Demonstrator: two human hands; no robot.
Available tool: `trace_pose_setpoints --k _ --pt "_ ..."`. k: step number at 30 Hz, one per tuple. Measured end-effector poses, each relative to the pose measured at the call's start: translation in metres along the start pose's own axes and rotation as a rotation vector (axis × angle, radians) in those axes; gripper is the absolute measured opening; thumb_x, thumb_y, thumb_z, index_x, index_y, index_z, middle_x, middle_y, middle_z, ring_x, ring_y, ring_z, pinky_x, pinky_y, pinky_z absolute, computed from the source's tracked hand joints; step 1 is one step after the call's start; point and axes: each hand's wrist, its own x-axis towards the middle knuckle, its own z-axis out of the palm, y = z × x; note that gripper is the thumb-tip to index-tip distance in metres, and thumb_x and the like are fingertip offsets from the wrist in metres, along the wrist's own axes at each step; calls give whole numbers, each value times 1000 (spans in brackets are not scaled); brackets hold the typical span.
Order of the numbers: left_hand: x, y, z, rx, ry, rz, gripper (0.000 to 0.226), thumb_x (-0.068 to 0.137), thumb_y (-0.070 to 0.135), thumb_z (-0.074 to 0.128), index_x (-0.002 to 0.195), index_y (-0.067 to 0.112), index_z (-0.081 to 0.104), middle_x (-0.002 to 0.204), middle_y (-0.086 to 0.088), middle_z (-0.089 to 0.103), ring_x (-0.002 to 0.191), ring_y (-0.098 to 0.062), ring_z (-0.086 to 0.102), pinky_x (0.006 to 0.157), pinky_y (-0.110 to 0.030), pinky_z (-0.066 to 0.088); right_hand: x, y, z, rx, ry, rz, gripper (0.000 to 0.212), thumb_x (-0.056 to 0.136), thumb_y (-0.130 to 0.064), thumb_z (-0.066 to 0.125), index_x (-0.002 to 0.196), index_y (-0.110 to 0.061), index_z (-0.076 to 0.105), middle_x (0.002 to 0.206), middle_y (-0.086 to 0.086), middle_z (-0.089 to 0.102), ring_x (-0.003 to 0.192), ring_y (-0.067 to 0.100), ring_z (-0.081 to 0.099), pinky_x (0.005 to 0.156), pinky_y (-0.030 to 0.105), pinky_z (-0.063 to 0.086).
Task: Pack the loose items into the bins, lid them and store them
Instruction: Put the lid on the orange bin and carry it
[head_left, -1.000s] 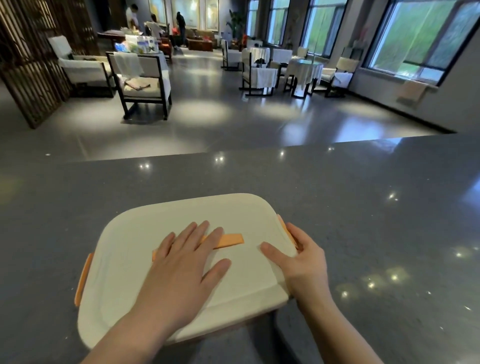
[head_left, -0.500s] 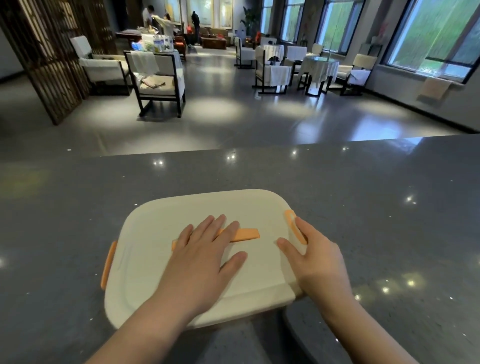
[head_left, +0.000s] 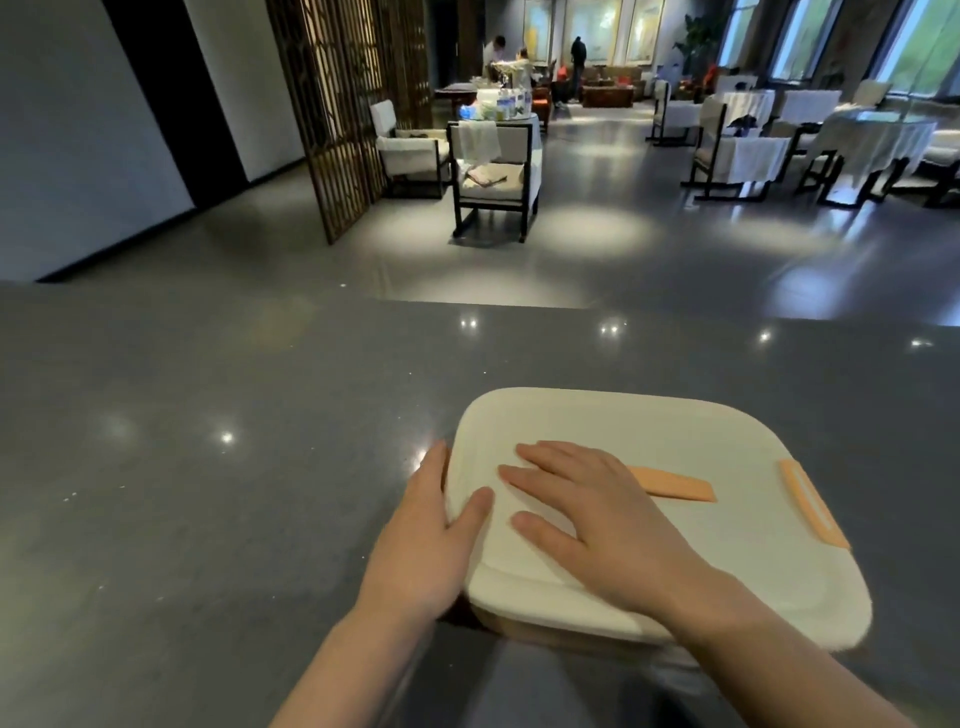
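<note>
A cream bin lid (head_left: 701, 561) sits on its bin on the grey counter (head_left: 208, 467). It has an orange strip handle (head_left: 675, 486) in the middle and an orange latch (head_left: 813, 506) on the right side. My left hand (head_left: 431, 535) clasps the lid's left edge, thumb on top and fingers down the side, hiding whatever is there. My right hand (head_left: 587, 514) lies flat on the lid's left half with its fingers spread. The bin's contents are hidden.
The counter's far edge runs across the middle of the view, with a lounge floor beyond. There stand a dark-framed armchair (head_left: 493, 176), a wooden lattice screen (head_left: 332, 114) and white-clothed tables (head_left: 872, 140). People stand far at the back.
My left hand went from the lid's top to its left edge. My right hand left the right latch and now rests flat on the lid. The view swung left.
</note>
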Motion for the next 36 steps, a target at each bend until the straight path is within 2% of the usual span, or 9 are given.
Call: trace_pose_setpoints --k 4,8,12,16,20,23,27,31,36 --pt "-2 4 4 -213 21 -65 33 88 39 59 109 58 42 107 33 60 93 14 57 71 -5 42 -1 2 -1 24 8 5 54 90 -66 22 140 -49 35 152 -24 27 140 -2 15 107 17 3" --pt "-6 9 8 -217 121 -54 46 85 33 64 107 63 37 107 41 44 98 31 38 76 3 34 0 2 0 21 9 8 51 91 -64 26 139 -50 37 151 -25 28 140 -2 17 109 19 7" --pt "-5 6 12 -206 146 -37 57 86 32 64 135 44 38 116 31 41 108 13 43 88 -6 30 -1 0 -2 35 12 6 48 93 -61 31 138 -49 39 151 -23 30 140 0 20 111 23 11" --pt "-2 3 9 -382 135 -74 37 80 24 72 103 48 55 100 27 65 94 7 61 73 -9 46 -1 0 -3 46 8 16 48 93 -61 30 138 -48 39 150 -24 30 140 0 19 112 24 10" --pt "-2 3 9 -394 200 -63 39 80 19 72 93 52 55 95 26 66 87 12 60 69 -9 46 0 0 -3 55 1 24 48 93 -61 31 138 -49 38 151 -24 29 140 0 18 114 28 12" --pt "-3 5 9 -334 207 -38 41 83 23 70 98 56 52 102 21 56 88 17 54 70 -3 43 0 0 -2 58 7 22 48 92 -61 31 138 -48 39 150 -24 30 140 0 19 114 29 13" --pt "-2 5 8 -248 183 -18 44 86 26 65 126 39 53 101 19 52 90 13 53 74 -10 41 0 1 -2 58 18 22 48 93 -61 33 139 -47 40 151 -23 30 140 1 19 113 26 11" --pt "-2 7 7 -98 179 71 36 88 27 62 124 31 57 100 16 49 89 10 51 71 -2 37 -1 2 -1 60 29 21 49 93 -60 33 139 -45 41 151 -22 30 141 1 19 112 22 9" --pt "1 7 4 -1 153 65 40 87 31 61 126 28 49 109 13 44 92 -1 51 78 -23 37 -4 5 -6 58 101 51 40 95 -50 41 132 -39 52 143 -18 45 135 3 32 115 27 14"
